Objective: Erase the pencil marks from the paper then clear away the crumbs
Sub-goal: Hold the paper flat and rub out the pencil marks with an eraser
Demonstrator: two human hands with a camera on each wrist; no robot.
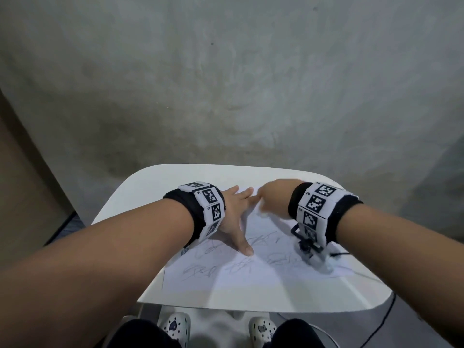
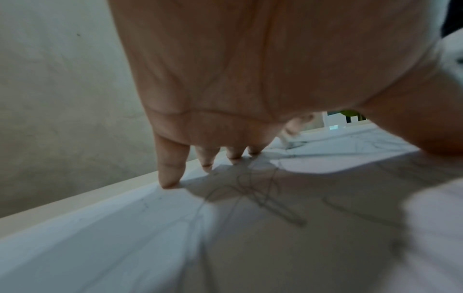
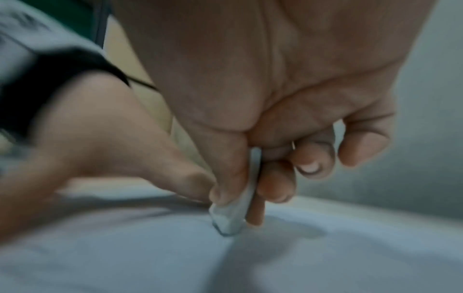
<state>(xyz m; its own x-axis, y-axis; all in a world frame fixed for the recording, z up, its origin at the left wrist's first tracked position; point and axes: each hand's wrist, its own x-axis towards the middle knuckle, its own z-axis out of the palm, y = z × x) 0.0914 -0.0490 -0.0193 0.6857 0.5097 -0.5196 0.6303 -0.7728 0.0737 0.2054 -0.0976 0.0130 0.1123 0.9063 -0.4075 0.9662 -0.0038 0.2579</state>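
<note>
A white sheet of paper (image 1: 253, 275) with several grey pencil scribbles (image 1: 200, 270) lies on the small white table (image 1: 140, 187). My left hand (image 1: 237, 217) lies flat on the sheet's far left part, fingers spread and straight, thumb stretched toward me. In the left wrist view the fingertips (image 2: 170, 182) press down near the table's far edge, and scribbles (image 2: 263, 196) run under the palm. My right hand (image 1: 270, 199) hovers blurred over the sheet's far end. In the right wrist view it pinches a white eraser (image 3: 233, 216) between thumb and fingers, its tip on the paper (image 3: 125, 247).
A bare grey wall (image 1: 226, 84) stands right behind the table. A black cable (image 1: 386, 315) trails off the table's right side toward the floor. My knees and two white clogs (image 1: 175, 325) show below the near edge.
</note>
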